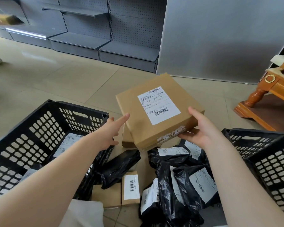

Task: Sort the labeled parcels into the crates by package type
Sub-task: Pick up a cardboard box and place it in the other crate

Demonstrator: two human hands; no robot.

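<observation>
My right hand grips the near right corner of a flat brown cardboard box with a white label, held above the floor. My left hand is open, fingers spread, its fingertips just at the box's left edge. Under the held box lies another cardboard box. A black crate on the left holds labeled parcels. A second black crate stands on the right. Between them lie several black poly bags with labels and a small cardboard box.
Grey metal shelving lines the back wall and a grey panel stands behind the parcels. A carved wooden table stands at the right. Tiled floor stretches to the left.
</observation>
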